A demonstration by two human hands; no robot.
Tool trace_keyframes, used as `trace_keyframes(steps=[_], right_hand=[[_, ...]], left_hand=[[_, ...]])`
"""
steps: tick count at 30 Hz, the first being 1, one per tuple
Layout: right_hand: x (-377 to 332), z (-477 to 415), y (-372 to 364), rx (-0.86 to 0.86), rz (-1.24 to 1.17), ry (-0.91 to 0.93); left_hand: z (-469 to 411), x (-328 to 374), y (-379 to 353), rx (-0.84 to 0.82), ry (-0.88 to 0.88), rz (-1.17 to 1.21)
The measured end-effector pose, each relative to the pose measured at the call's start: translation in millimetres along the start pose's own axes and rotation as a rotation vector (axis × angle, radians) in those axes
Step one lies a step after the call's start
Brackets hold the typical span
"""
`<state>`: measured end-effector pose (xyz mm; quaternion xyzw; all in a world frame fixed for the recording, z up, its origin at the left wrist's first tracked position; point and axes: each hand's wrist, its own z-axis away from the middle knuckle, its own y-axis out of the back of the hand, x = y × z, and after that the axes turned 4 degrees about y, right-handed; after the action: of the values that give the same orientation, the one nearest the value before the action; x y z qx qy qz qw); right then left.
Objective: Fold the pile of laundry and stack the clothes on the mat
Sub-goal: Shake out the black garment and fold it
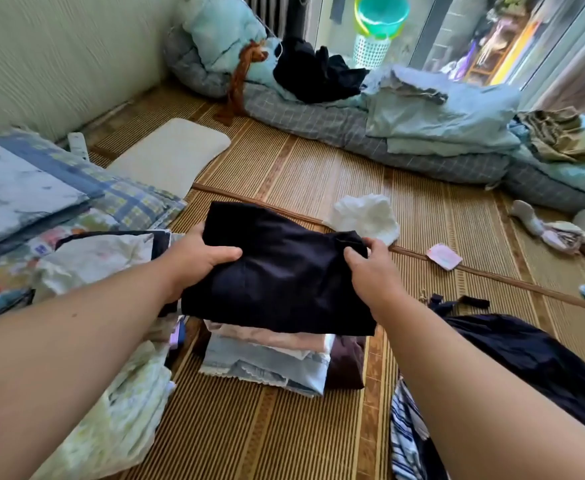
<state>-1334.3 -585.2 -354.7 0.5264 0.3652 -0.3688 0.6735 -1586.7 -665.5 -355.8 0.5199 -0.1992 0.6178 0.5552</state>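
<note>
- A person kneeling out of frame holds a folded dark garment (280, 268) in both bare hands, just above a stack of folded clothes (266, 362) on the woven mat (318, 174).
- The left hand (201, 258) grips the garment's left edge: the thumb lies curled across the top of the cloth, while the fingers go under it and are hidden.
- The right hand (370, 268) pinches the right edge near the upper corner, thumb and fingertips closed on a fold; the fingers' undersides cannot be seen.
- The garment covers the top of the stack, so whether cloth and stack touch cannot be told. Pink, pale blue and white layers show below its near edge, with a dark brown piece at the stack's right side.
- At the left forearm lies a pale floral cloth (111, 403), partly hidden by the arm and cut off by the frame's bottom edge.
- To the right, a dark navy garment (526, 351) and a blue-and-white striped cloth (405, 441) lie unfolded, both overlapped by the right forearm.
- A crumpled white cloth (367, 216) rests on the mat just beyond the right hand.
- Farther back, folded bedding (440, 123) lines the wall, a black heap of clothing (315, 74) lying on it; its shape is hard to make out.
</note>
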Motion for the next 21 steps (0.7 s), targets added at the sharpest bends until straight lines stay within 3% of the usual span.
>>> trace_keyframes(steps=[5, 9, 14, 21], right_hand=[[35, -12, -34, -0.195, 0.427, 0.102], [64, -11, -58, -0.379, 0.629, 0.085], [81, -32, -69, -0.346, 0.752, -0.040], [99, -49, -58, -0.361, 0.875, -0.134]], left_hand=[[-32, -32, -24, 0.057, 0.303, -0.485], [-36, -60, -44, 0.127, 0.064, -0.715], [-53, -68, -60, 0.033, -0.047, -0.643], [-66, -70, -90, -0.038, -0.110, -0.740]])
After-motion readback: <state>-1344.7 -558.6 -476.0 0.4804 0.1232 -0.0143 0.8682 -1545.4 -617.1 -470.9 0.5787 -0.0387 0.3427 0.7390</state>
